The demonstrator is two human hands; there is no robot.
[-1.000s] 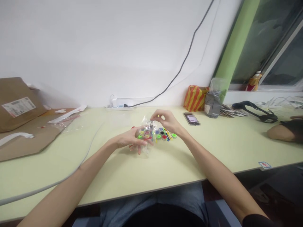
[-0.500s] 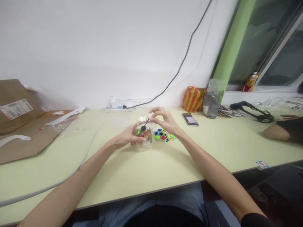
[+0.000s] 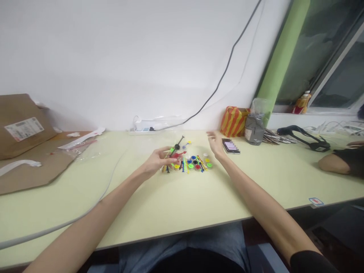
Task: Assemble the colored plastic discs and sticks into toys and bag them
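My left hand [image 3: 158, 161] is closed around several plastic arrow spinners. A black arrow spinner [image 3: 176, 147] with a round hub sticks up from its fingertips, beside a red arrow [image 3: 179, 154] and a green piece partly hidden by the fingers. Right of these, my right hand [image 3: 215, 144] is raised just left of the phone, fingers apart, holding nothing I can see. Between the hands lie coloured round discs [image 3: 191, 166] and loose arrows [image 3: 201, 163] in yellow, blue, red, green and black. Behind them are a blue piece and a yellow piece [image 3: 188, 143].
A phone [image 3: 231, 146], a striped bag [image 3: 233, 120] and a grey pouch [image 3: 254, 129] stand to the right. A power strip [image 3: 143, 131] lies by the wall. Brown cardboard [image 3: 31, 170] and a white cable [image 3: 105, 187] occupy the left. Another person's arm [image 3: 334, 163] rests far right.
My right hand has moved away from the left hand to the right and opened. The clear plastic bag has left my hands. The black spinner now shows upright in my left hand.
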